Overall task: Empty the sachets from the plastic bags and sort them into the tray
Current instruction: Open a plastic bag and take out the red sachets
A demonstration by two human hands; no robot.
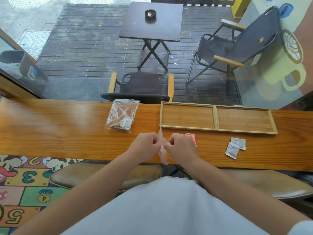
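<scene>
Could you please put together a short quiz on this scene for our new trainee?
1. True or false: the tray already holds sachets.
2. What are the left hand and right hand doing? A) pinching a clear bag between them; B) lifting the tray; C) resting flat on the counter.
3. Fill in: the second bag, with sachets inside, lies to the ____ of the tray.

Key
1. False: both compartments are bare; two white sachets and a red sachet lie on the counter in front of it.
2. A
3. left
</scene>
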